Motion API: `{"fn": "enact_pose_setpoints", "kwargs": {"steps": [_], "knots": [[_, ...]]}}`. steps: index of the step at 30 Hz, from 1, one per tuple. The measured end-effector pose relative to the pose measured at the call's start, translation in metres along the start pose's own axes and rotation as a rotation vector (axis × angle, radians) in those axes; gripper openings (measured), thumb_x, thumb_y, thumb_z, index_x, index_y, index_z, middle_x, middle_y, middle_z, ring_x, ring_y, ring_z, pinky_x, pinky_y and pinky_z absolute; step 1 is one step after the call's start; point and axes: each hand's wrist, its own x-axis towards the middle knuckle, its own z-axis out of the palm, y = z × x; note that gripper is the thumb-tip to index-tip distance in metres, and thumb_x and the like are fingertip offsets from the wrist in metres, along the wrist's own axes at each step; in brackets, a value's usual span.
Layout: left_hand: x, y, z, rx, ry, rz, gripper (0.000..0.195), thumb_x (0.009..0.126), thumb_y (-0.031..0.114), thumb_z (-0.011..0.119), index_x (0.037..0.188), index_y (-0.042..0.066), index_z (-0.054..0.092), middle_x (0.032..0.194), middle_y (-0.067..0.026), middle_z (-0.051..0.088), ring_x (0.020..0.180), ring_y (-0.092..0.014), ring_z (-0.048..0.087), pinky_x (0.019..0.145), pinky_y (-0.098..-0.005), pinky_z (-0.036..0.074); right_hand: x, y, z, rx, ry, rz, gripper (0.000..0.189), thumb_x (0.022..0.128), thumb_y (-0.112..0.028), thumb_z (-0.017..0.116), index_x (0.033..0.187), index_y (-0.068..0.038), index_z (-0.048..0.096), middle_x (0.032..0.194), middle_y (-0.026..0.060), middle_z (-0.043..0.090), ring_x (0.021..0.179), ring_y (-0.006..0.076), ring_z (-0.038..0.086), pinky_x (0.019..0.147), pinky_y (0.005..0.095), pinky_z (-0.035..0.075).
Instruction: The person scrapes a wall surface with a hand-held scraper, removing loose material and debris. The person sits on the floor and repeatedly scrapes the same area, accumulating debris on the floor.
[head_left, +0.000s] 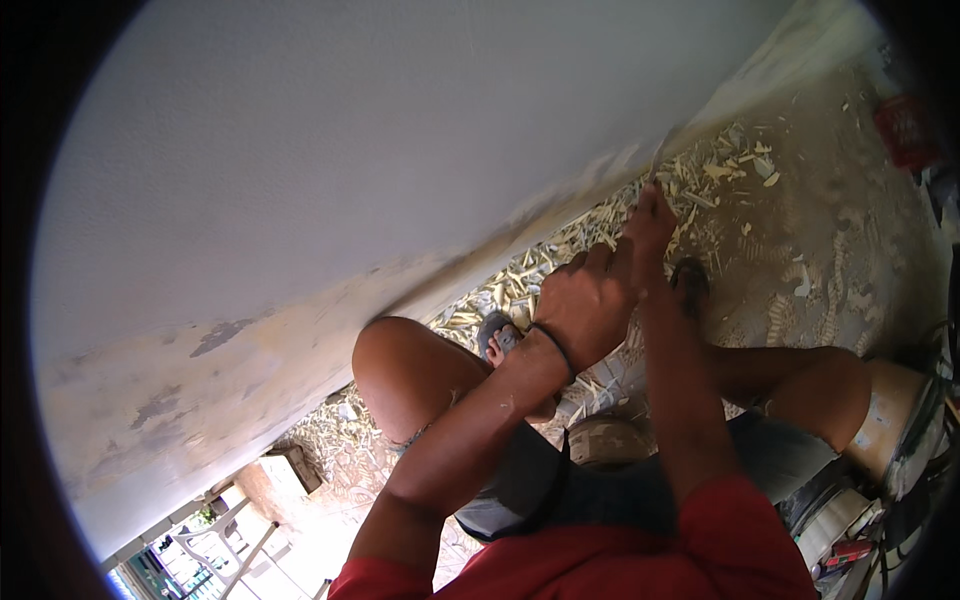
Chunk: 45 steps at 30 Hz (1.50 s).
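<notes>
My right hand (651, 225) grips a thin, blurred hand tool (660, 157), perhaps a scraper. Its tip reaches the foot of a pale painted wall (337, 165). Just left of my right wrist is my left hand (589, 300), its fingers curled, with a dark band around the wrist. Its palm is hidden, so I cannot tell whether it holds anything or grips the right wrist. Along the wall's lower strip the paint is worn, with bare greyish patches (225, 336). Yellowish flakes and chips (517, 281) cover the floor beneath it.
My bent knees straddle the spot, and a sandalled foot (499, 337) rests among the chips. A bucket (889, 427) and other gear crowd the right side. A red object (907, 133) stands far right. At lower left are a box-like block (289, 469) and a pale chair (217, 544).
</notes>
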Motion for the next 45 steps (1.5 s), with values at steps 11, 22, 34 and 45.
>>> {"fn": "enact_pose_setpoints", "kwargs": {"steps": [11, 22, 34, 45], "knots": [[-0.007, 0.002, 0.002, 0.011, -0.024, -0.024, 0.055, 0.089, 0.026, 0.075, 0.137, 0.006, 0.056, 0.100, -0.0151, 0.067, 0.081, -0.038, 0.072, 0.065, -0.0474, 0.060, 0.002, -0.009, 0.009, 0.174, 0.006, 0.225, 0.038, 0.112, -0.025, 0.045, 0.114, 0.005, 0.068, 0.076, 0.0103, 0.062, 0.069, 0.0185, 0.049, 0.068, 0.0373, 0.046], [-0.003, 0.003, 0.000, -0.006, -0.068, -0.052, 0.058, 0.090, 0.026, 0.075, 0.140, 0.003, 0.055, 0.105, -0.0180, 0.068, 0.087, -0.039, 0.073, 0.071, -0.0480, 0.061, -0.022, -0.024, 0.000, 0.170, -0.178, 0.144, 0.042, 0.112, -0.023, 0.044, 0.145, 0.000, 0.054, 0.075, 0.0025, 0.056, 0.064, 0.0118, 0.050, 0.057, 0.0329, 0.045], [0.003, 0.004, -0.016, -0.032, -0.064, -0.097, 0.051, 0.089, 0.024, 0.073, 0.134, 0.002, 0.059, 0.102, -0.0194, 0.069, 0.082, -0.040, 0.072, 0.069, -0.0485, 0.059, -0.088, 0.000, 0.003, -0.309, 0.027, -0.338, 0.033, 0.108, -0.029, 0.057, 0.124, -0.002, 0.065, 0.079, 0.0175, 0.069, 0.066, 0.0343, 0.067, 0.059, 0.0408, 0.052], [0.002, 0.001, -0.019, -0.012, -0.011, -0.054, 0.056, 0.088, 0.022, 0.074, 0.137, 0.002, 0.057, 0.100, -0.0189, 0.068, 0.087, -0.040, 0.071, 0.070, -0.0479, 0.059, -0.063, 0.037, -0.001, 0.039, -0.133, -0.157, 0.041, 0.103, -0.040, 0.067, 0.095, 0.000, 0.065, 0.074, 0.0113, 0.065, 0.068, 0.0202, 0.060, 0.066, 0.0393, 0.050]]}}
